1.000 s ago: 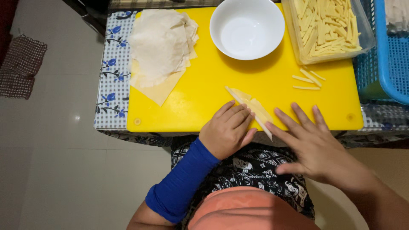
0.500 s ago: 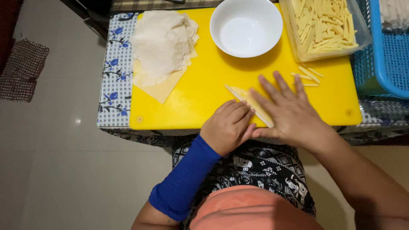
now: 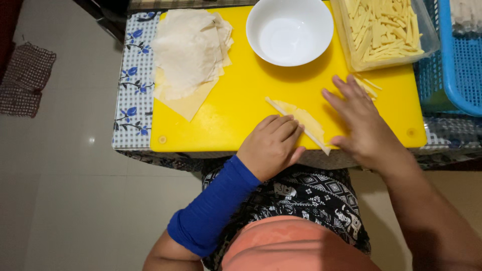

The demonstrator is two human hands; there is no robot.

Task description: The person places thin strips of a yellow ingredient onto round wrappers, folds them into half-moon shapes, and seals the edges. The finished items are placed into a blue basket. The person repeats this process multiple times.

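Both hands are laid flat: the left hand (image 3: 271, 145) presses the half-rolled pastry wrapper (image 3: 301, 120) on the yellow cutting board (image 3: 241, 108), while the right hand (image 3: 362, 125) has been slid further up since a moment ago, so rolling seems underway.

The left hand (image 3: 271, 146) is bare, and a snug bright blue sleeve (image 3: 216, 205) covers that forearm from the wrist down toward the lower left of the frame. The right hand (image 3: 362, 125) and its forearm wear nothing. At bottom centre shows a salmon-orange top (image 3: 293, 244), above it a black garment (image 3: 301, 193) printed with white patterned figures.
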